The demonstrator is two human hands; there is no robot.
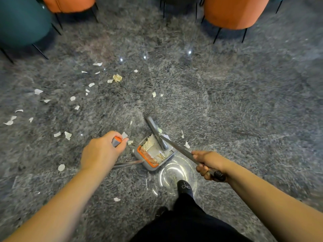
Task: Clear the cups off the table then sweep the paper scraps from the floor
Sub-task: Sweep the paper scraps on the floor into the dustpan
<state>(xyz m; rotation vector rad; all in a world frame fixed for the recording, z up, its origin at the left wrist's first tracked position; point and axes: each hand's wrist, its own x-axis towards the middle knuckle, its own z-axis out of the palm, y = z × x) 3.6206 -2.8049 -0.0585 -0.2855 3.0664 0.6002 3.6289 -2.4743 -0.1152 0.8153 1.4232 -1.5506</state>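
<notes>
A grey dustpan (148, 164) with an orange comb edge stands on the shiny grey floor, holding several paper scraps. My left hand (103, 151) grips the grey and orange top of its long handle (116, 141). My right hand (208, 164) grips the metal broom pole (178, 149). The grey broom head (156, 132) lies across the pan's mouth, over the scraps. Several white paper scraps (67, 135) lie scattered over the floor to the left and ahead, with a crumpled yellowish piece (117, 78) further off. No cups or table are in view.
Two orange chairs (234, 13) and a teal chair (21, 21) on thin black legs stand along the far side. My black-socked foot (185, 188) and dark trouser leg are just behind the dustpan. Bare floor stretches to the right.
</notes>
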